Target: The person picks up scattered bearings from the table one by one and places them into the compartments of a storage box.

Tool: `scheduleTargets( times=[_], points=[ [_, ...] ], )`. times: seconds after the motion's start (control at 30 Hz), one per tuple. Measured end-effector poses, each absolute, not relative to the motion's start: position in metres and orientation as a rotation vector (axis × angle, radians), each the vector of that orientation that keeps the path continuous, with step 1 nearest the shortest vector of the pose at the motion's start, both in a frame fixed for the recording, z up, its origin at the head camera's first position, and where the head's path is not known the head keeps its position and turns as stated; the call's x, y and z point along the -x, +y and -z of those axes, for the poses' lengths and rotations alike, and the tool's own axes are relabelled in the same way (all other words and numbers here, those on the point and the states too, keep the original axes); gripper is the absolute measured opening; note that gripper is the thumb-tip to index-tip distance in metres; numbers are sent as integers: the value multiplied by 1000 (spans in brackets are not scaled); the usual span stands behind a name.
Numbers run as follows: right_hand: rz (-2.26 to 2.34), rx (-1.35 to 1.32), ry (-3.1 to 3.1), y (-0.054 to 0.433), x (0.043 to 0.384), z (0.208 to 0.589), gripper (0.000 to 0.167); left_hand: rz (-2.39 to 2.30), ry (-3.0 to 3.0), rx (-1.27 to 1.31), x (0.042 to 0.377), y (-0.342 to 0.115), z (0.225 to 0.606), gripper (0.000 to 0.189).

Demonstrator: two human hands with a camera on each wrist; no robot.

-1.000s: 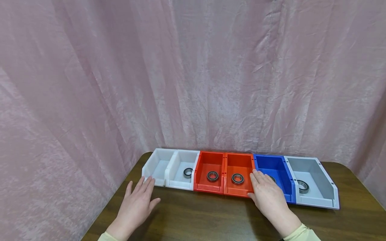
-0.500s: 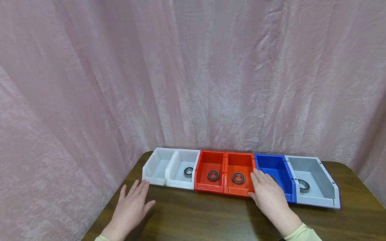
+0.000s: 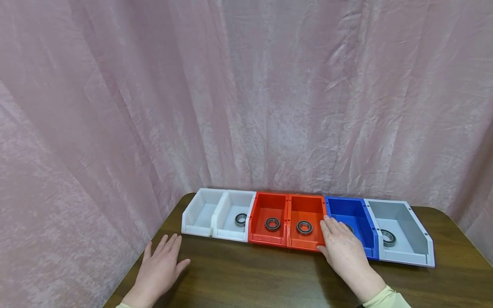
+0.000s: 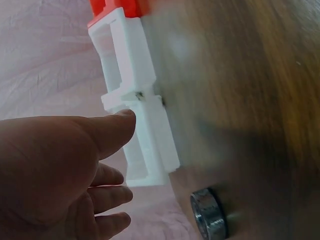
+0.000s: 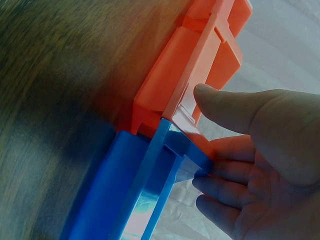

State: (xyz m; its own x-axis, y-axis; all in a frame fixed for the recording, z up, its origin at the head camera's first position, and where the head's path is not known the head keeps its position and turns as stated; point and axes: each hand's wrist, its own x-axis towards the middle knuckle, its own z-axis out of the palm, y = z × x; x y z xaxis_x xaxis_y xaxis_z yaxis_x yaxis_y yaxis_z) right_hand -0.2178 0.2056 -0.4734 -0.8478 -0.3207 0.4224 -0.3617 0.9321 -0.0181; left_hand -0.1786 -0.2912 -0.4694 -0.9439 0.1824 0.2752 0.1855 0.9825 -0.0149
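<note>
In the head view my left hand (image 3: 158, 269) hovers palm down over the table, fingers straight and spread, holding nothing. Below it the left wrist view shows a bearing (image 4: 209, 215) on the table, hidden in the head view. My right hand (image 3: 344, 248) lies with straight fingers over the front of the blue bin (image 3: 371, 237), its fingertips near the wall shared with the orange-red bin (image 3: 306, 205). Bearings lie in the orange-red bin, the red bin (image 3: 269, 205), the second white bin (image 3: 235, 209) and the grey bin (image 3: 400, 239); a bearing in the blue bin is partly covered.
The bins stand side by side in a row at the back of a brown wooden table (image 3: 246, 282). The leftmost white bin (image 3: 204, 214) shows nothing inside. A pink curtain (image 3: 246, 94) hangs right behind the row.
My left hand has drawn back from the front of the leftmost white bin, toward the lower left. The right hand keeps its place over the blue bin.
</note>
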Motion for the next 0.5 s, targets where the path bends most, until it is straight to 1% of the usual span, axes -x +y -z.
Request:
scheduleTargets(
  times=[0.5],
  points=[
    [-135, -496, -2657, 206, 217, 473, 69, 19, -2902, 206, 181, -309, 476, 76]
  ],
)
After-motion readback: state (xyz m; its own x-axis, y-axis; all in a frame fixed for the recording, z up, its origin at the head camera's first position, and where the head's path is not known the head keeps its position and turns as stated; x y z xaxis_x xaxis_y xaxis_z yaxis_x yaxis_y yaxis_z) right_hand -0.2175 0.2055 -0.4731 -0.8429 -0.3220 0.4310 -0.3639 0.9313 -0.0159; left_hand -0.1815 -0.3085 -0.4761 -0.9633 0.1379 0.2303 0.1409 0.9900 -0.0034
